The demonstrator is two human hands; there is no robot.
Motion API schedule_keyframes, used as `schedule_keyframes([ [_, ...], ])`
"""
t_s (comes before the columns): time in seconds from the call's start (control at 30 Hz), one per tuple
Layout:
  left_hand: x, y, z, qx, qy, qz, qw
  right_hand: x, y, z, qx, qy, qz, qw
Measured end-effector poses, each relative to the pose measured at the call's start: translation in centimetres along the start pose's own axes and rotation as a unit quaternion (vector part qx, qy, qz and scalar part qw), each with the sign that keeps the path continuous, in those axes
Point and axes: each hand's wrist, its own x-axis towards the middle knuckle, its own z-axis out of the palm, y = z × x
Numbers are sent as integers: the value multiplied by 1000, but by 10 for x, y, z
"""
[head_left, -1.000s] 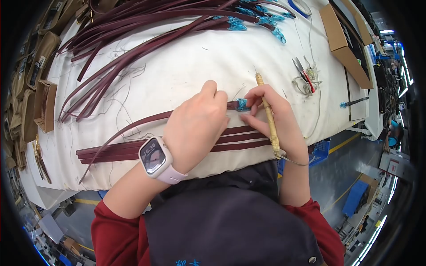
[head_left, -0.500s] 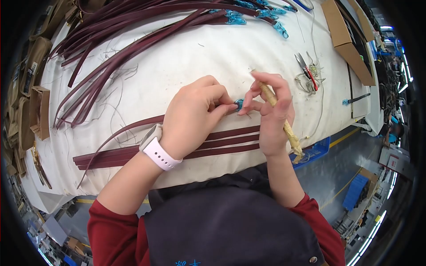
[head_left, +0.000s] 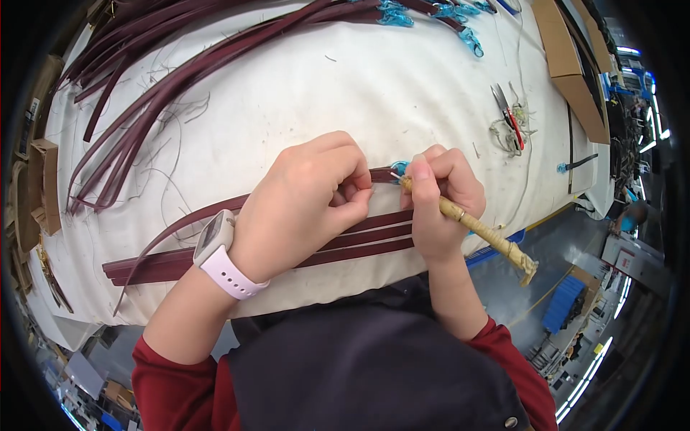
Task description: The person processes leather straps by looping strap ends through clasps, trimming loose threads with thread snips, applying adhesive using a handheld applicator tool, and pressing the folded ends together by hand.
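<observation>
- The right hand [head_left: 442, 208] grasps a tool [head_left: 492, 238], thumb and fingers closed about its wrapped handle near the tip; the butt slants back past the palm, toward the body.
- The tool's metal tip, just left of the right fingertips, meets or hovers over the strap [head_left: 381, 175]; which of the two cannot be told.
- The strap lies between both sets of fingers, running out leftward from under the left hand; its blue wrap [head_left: 399, 168] sits just beside the right fingers.
- The left hand [head_left: 305, 197] lies over the strap, fingers curled in toward the thumb; whether they pinch anything cannot be told.
- Three straps [head_left: 377, 235] lie side by side, nearer the body than the fingers.
- Beyond the left fingers, well apart, spreads a pile of straps [head_left: 187, 68], several with blue-wrapped ends.
- Snips [head_left: 511, 118] lie beyond and right of the right fingers, beside tangled string; farther out stands a box [head_left: 564, 57].
</observation>
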Motion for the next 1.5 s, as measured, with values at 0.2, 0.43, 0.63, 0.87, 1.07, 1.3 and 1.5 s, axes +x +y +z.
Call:
schedule_keyframes([
  [0.2,0,-2,1,-6,4,4,1000,0,1,0,-78,-13,-26,996],
  [0.43,-1,-4,1,-22,11,14,1000,1,0,0,-103,-22,-50,993],
  [0.63,-1,-4,1,-21,13,11,1000,2,0,0,-104,-28,-56,993],
  [0.87,0,-4,1,-20,15,13,1000,2,-1,0,-112,-30,-57,992],
  [1.07,-1,-4,1,-22,14,11,1000,2,0,1,-114,-27,-58,991],
  [1.3,-1,-5,1,-22,18,13,1000,3,0,0,-123,-32,-67,990],
  [1.5,0,-5,1,-25,17,10,1000,3,0,0,-123,-28,-57,990],
])
